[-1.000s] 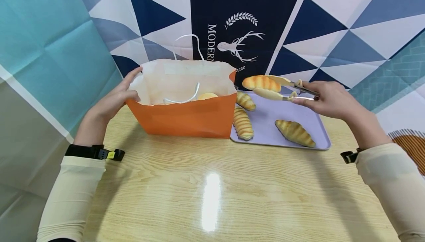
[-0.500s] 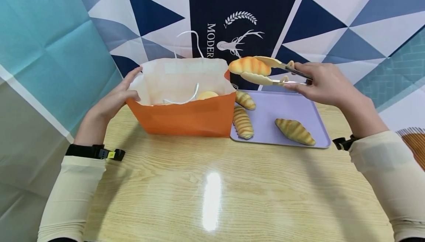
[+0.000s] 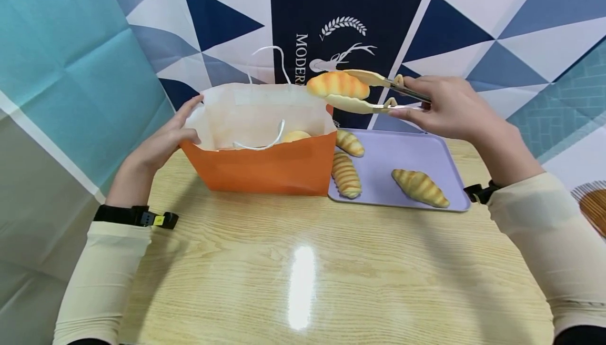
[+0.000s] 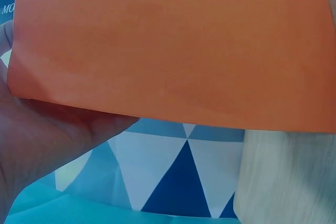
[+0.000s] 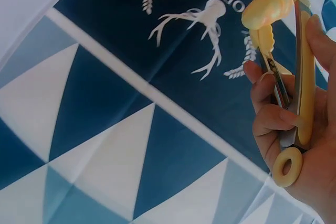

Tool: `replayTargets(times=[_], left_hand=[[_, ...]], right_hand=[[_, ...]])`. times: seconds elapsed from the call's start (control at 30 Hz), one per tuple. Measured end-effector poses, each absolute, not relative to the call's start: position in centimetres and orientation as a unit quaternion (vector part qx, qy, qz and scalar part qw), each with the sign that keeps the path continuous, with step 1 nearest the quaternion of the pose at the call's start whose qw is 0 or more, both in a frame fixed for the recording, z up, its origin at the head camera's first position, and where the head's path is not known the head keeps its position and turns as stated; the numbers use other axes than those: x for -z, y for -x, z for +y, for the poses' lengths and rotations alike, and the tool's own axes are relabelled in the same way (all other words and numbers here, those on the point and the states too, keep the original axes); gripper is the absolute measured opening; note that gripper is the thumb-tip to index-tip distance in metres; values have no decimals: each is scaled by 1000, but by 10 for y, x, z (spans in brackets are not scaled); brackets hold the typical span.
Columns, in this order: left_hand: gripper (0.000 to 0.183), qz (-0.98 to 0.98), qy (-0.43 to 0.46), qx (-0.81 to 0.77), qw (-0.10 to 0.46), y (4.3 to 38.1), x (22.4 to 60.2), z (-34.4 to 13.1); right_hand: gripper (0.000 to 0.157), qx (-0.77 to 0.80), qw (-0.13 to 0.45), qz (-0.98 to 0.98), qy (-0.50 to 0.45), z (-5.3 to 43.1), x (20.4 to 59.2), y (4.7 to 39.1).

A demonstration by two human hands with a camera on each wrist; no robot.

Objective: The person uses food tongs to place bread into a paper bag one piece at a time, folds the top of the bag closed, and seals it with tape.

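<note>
My left hand point(image 3: 163, 137) grips the left side of an orange paper bag point(image 3: 265, 172) at its rim, the thumb over the near corner. The bag stands upright with its top wide apart and white inside, and a pale round item point(image 3: 295, 136) shows in it. My right hand point(image 3: 452, 104) holds food tongs point(image 3: 352, 104) with cream tips and metal arms. Between the tips sits a golden bread roll point(image 3: 337, 84), raised at the bag's right rim, above the tray. In the right wrist view, the fingers curl round the tongs point(image 5: 304, 77).
A lilac tray point(image 3: 402, 145) lies right of the bag, partly behind it. On it are a striped long roll point(image 3: 346, 175), a smaller roll point(image 3: 350, 143) and a croissant point(image 3: 420, 188). White cord handles point(image 3: 283, 63) rise from the bag. A patterned cloth hangs behind.
My right hand has moved left and up with the tongs and the roll, from above the tray to the bag's right rim. The left hand and the bag have stayed put.
</note>
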State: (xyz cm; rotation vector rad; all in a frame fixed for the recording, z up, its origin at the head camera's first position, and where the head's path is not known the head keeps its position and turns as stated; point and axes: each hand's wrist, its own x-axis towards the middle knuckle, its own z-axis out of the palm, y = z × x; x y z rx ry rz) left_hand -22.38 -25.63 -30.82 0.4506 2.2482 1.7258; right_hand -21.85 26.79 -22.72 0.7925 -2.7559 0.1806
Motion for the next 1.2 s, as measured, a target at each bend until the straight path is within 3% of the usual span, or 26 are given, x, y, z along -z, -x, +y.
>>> replayTargets(times=[0.63, 1.2], left_hand=[[91, 781, -158, -590, 131, 227, 308, -258], [90, 780, -158, -590, 132, 227, 310, -261]], right_hand=[[79, -80, 97, -947, -295, 201, 222, 228], [85, -71, 71, -947, -306, 184, 237, 238]])
